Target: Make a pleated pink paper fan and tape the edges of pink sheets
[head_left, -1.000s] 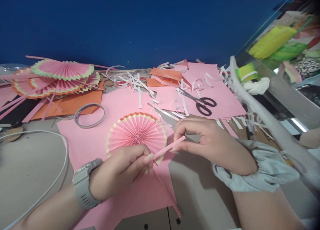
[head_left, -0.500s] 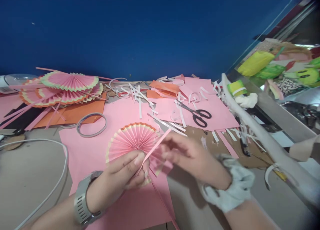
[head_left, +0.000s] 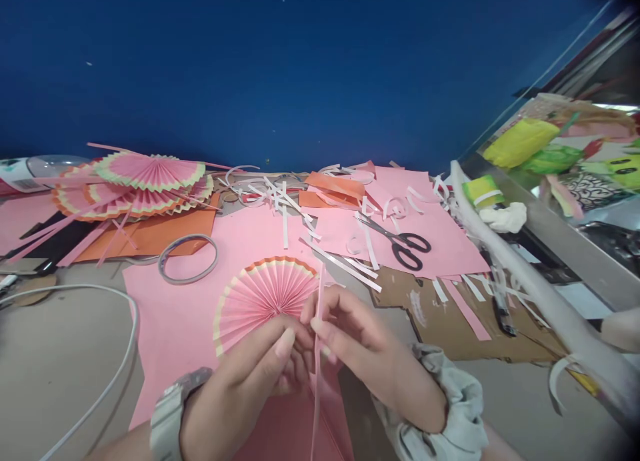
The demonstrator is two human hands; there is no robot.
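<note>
Broadly, reading the view as a clock face, a clear bottle (head_left: 55,165) lies just past 9 o'clock; its contents cannot be made out. Between 2 and 3, yellow and green packets (head_left: 523,143) are heaped together. Across the grey tabletop (head_left: 75,354) spreads a large pink sheet (head_left: 160,321), with a grey ring (head_left: 186,280) toward 9, black-handled scissors (head_left: 395,238) just past 3 and cardboard (head_left: 447,321) at 4. A blue wall (head_left: 320,67) fills 12. On the sheet near 7 rests a pleated pink fan (head_left: 265,294), partly covered by the left hand (head_left: 255,374), thumb raised, fingers curled; whether it grips anything cannot be told. At 5, the right hand (head_left: 373,354) pinches a pink paper strip (head_left: 317,381) tightly between thumb and fingers; the strip runs along the 6 o'clock line.
</note>
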